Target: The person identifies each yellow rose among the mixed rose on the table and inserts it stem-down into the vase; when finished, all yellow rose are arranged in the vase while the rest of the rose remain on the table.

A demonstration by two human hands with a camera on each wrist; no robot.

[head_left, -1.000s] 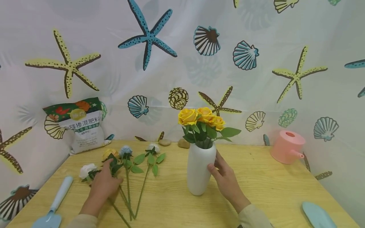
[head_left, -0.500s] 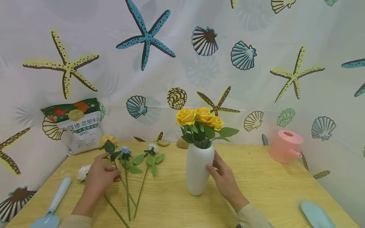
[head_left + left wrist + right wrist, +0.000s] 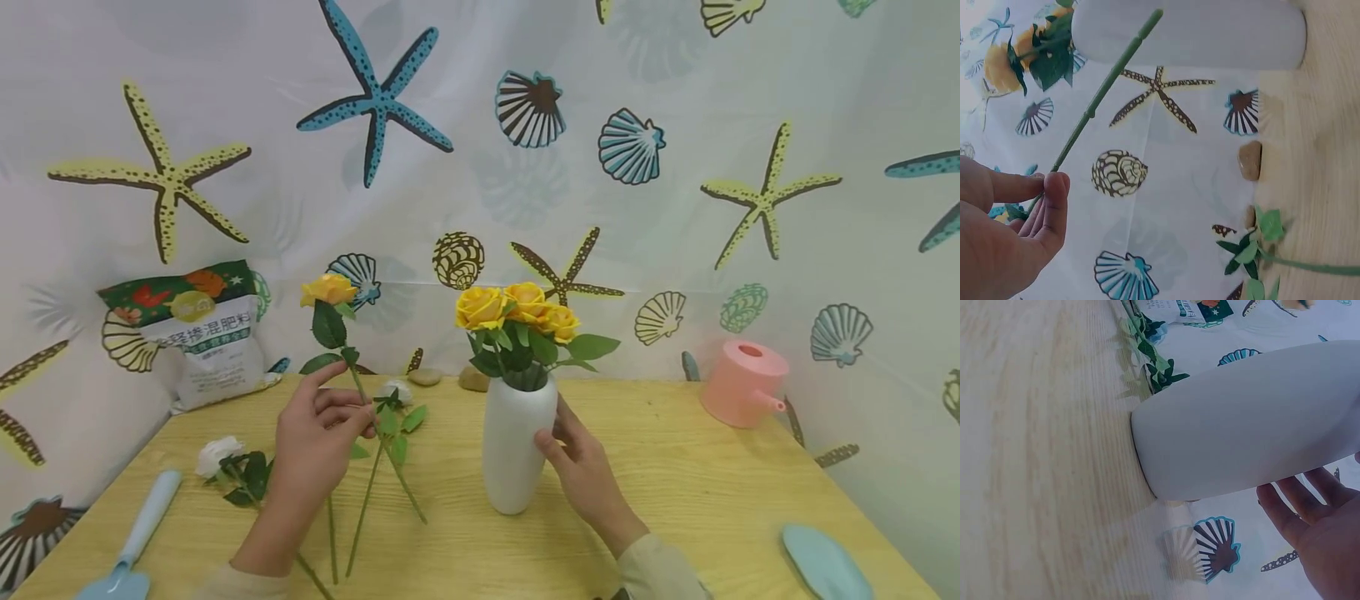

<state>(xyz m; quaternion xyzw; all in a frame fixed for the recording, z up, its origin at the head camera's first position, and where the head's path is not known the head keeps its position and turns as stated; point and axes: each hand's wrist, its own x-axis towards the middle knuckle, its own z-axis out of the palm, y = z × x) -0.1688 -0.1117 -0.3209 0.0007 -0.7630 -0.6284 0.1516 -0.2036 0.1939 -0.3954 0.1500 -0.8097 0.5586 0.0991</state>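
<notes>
My left hand (image 3: 318,446) pinches the green stem of a yellow rose (image 3: 328,289) between thumb and fingers. The rose is raised off the table, bloom up, and its stem slants down to the right; the left wrist view shows the bare stem end (image 3: 1157,14) near the vase. A white vase (image 3: 516,450) stands upright with several yellow roses (image 3: 525,307) and leaves in it. My right hand (image 3: 588,479) holds the vase's right side, thumb in front and fingers partly hidden behind. A white rose (image 3: 219,457) lies left of my left hand, another white rose (image 3: 396,390) behind it.
A blue rose (image 3: 1159,331) shows in the right wrist view. A fertilizer bag (image 3: 217,358) leans at the back left, above a pale blue trowel (image 3: 150,518). Two stones (image 3: 474,379) sit along the wall. At right are a pink watering can (image 3: 742,383) and a pale blue piece (image 3: 825,562).
My left hand has picked the yellow rose up from among the lying flowers and moved it up and right, toward the vase. My right hand stays on the vase.
</notes>
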